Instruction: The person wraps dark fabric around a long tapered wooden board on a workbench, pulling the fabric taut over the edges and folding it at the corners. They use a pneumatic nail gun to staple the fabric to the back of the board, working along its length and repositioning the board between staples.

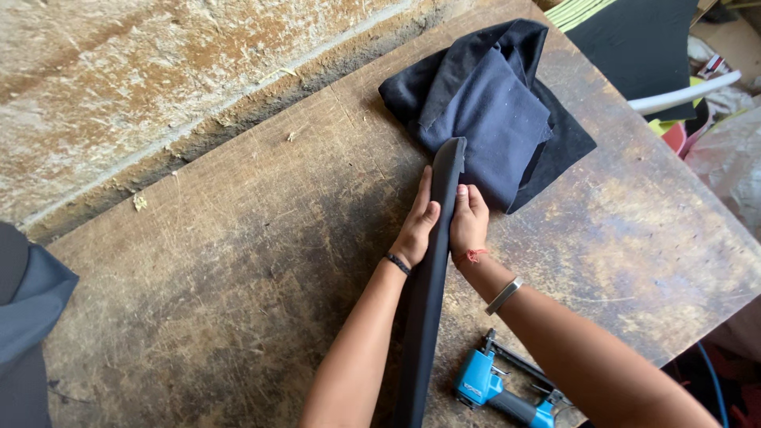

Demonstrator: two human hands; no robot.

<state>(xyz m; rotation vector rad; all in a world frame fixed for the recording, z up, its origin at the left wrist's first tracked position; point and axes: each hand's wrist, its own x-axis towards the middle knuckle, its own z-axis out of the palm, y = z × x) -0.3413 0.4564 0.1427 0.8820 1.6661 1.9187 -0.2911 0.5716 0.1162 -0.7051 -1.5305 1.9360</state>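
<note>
A long narrow black covered panel (pixel 434 261) stands on edge on the worn wooden table (pixel 238 261), running from the near edge up toward a pile of dark navy cloth (pixel 495 111). My left hand (pixel 418 224) presses flat against the panel's left side. My right hand (pixel 469 219) grips its right side, fingers on the upper edge. Both hands sit close to the panel's far tip, which touches the cloth.
A blue pneumatic staple gun (pixel 495 387) lies on the table near my right forearm. A grey-blue fabric piece (pixel 28 317) hangs at the far left. A rough concrete wall (pixel 119 71) borders the table behind. Clutter and black sheets (pixel 642 40) lie at the upper right.
</note>
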